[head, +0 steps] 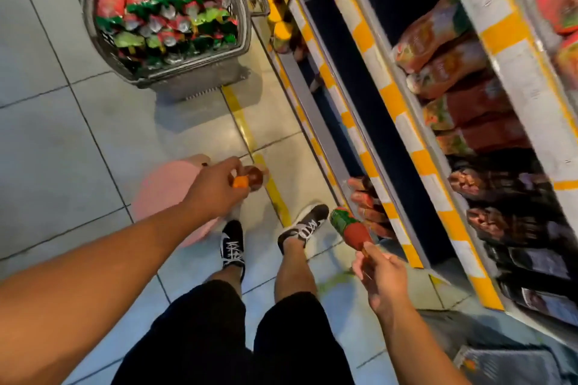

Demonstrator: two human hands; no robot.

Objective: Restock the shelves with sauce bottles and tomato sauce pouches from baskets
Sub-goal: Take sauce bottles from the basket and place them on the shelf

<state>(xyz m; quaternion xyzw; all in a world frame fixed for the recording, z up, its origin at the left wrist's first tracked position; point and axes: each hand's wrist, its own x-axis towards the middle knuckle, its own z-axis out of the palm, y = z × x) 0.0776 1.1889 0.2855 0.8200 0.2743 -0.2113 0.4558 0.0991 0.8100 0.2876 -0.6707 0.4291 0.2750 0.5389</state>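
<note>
hands [215, 189]: 2 | sauce btls [350, 228]: 2 | basket [244, 9]: 1 | shoes [233, 242]: 2

Aisle floor, shelves [403, 122] on right.
Basket [169, 25] of pouches [165, 12] ahead-left on floor; stool [165, 194] behind it, left of feet.

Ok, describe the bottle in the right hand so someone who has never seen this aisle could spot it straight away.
Start at the yellow-and-white striped shelf edge on the right of the aisle. Just left of its low end, beside the right shoe, the right hand holds a sauce bottle by its neck, base pointing away. Its green label and red sauce set it apart from the darker, orange-capped bottle in the left hand.
</note>
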